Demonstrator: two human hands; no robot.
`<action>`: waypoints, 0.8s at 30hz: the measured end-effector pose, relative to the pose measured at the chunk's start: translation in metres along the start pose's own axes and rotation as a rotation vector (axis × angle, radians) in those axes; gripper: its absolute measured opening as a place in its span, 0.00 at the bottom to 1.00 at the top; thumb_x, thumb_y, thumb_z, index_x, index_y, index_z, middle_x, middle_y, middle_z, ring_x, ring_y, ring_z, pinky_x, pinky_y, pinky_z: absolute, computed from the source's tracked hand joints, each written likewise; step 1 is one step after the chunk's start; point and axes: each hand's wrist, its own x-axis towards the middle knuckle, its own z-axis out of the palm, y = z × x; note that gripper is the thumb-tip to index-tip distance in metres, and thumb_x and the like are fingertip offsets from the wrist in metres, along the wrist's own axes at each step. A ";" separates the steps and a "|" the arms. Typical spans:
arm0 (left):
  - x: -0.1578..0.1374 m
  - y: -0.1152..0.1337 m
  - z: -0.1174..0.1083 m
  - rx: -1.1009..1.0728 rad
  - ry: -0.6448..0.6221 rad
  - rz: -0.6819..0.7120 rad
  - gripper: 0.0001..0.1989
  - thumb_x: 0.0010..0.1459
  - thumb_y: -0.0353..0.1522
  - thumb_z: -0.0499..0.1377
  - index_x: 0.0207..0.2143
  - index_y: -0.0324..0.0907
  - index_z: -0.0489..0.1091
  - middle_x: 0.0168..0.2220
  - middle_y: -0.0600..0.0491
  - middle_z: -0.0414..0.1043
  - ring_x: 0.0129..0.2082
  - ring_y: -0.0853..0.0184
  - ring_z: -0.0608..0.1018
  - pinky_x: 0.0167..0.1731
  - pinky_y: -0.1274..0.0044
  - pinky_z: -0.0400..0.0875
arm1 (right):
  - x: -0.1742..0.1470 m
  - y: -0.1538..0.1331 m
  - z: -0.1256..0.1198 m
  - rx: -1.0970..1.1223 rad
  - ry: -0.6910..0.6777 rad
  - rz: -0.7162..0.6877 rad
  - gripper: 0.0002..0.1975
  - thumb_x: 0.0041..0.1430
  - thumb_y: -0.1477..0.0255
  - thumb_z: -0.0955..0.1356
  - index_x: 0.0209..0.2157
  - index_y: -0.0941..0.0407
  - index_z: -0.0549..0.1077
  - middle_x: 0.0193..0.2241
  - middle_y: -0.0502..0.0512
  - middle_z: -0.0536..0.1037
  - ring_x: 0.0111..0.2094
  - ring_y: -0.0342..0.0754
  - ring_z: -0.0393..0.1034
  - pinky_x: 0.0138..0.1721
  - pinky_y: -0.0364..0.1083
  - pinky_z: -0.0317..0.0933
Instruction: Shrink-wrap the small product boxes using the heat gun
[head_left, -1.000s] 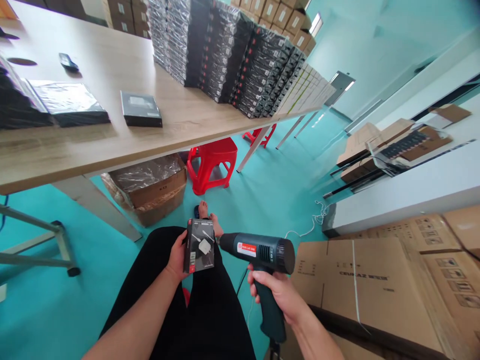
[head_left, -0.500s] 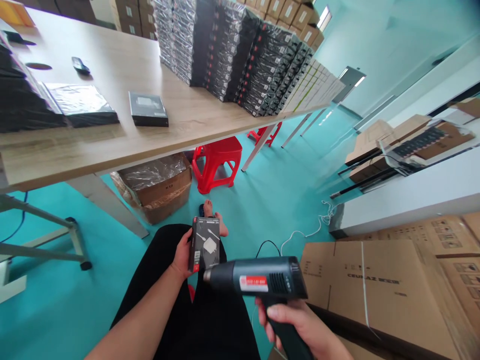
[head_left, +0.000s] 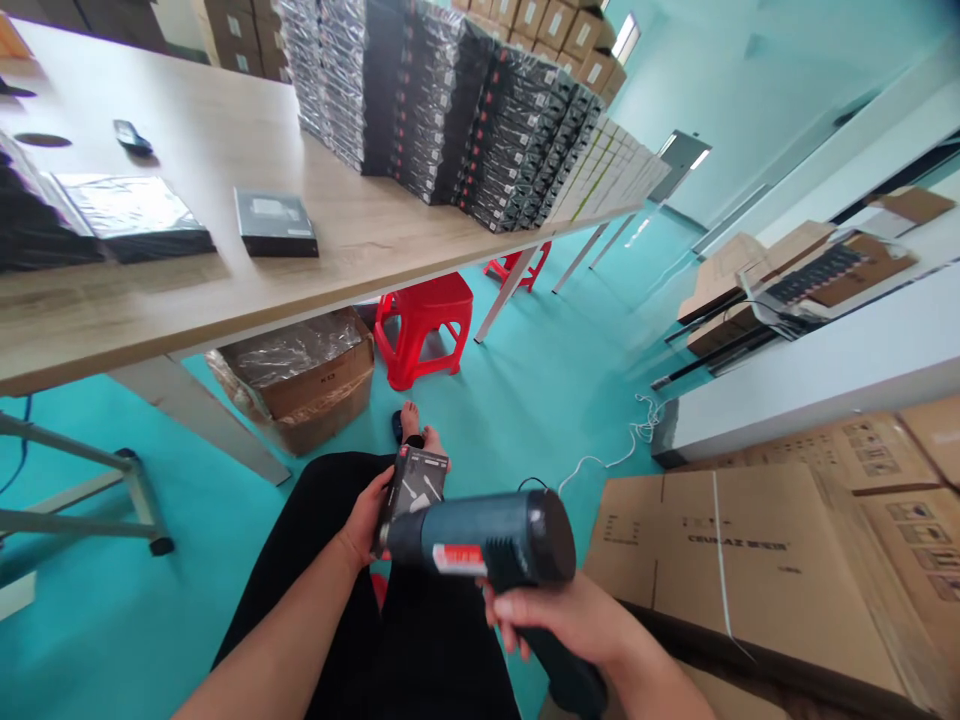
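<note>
My left hand grips a small black retail box by its left side, above my lap. A white charger and cable are printed on the box's face. My right hand is wrapped round the handle of a dark blue-green heat gun with a red and white label. The gun's nozzle points left and overlaps the lower part of the box in view; whether they touch I cannot tell. The box's lower edge is hidden behind the gun.
On the wooden table are a single black box, film-wrapped stacks and a small dark device. Beneath it stand an open carton and a red stool. Large cartons flank my right side; a white cord lies on the floor.
The heat gun has moved left, its nozzle now in front of the box's lower part. The box has tilted in my left hand. The whole view has shifted slightly.
</note>
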 end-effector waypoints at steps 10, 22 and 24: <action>0.000 -0.002 0.000 0.022 -0.019 -0.031 0.20 0.56 0.41 0.58 0.42 0.31 0.71 0.33 0.41 0.76 0.32 0.55 0.79 0.35 0.67 0.74 | 0.013 -0.016 0.002 0.131 0.230 -0.102 0.19 0.53 0.64 0.69 0.43 0.60 0.72 0.33 0.57 0.75 0.28 0.45 0.69 0.27 0.43 0.64; 0.004 0.003 -0.010 -0.072 -0.049 0.128 0.22 0.56 0.43 0.57 0.45 0.34 0.69 0.38 0.42 0.75 0.37 0.56 0.78 0.39 0.68 0.74 | -0.006 0.011 -0.024 0.166 0.142 0.079 0.16 0.52 0.68 0.69 0.41 0.65 0.72 0.31 0.60 0.75 0.26 0.45 0.70 0.24 0.41 0.63; 0.010 0.003 -0.014 -0.050 -0.002 0.197 0.22 0.55 0.43 0.59 0.45 0.35 0.70 0.37 0.43 0.75 0.36 0.56 0.78 0.37 0.68 0.74 | -0.007 0.016 -0.018 0.187 0.165 0.069 0.16 0.53 0.68 0.69 0.41 0.65 0.72 0.31 0.60 0.75 0.26 0.45 0.70 0.25 0.41 0.63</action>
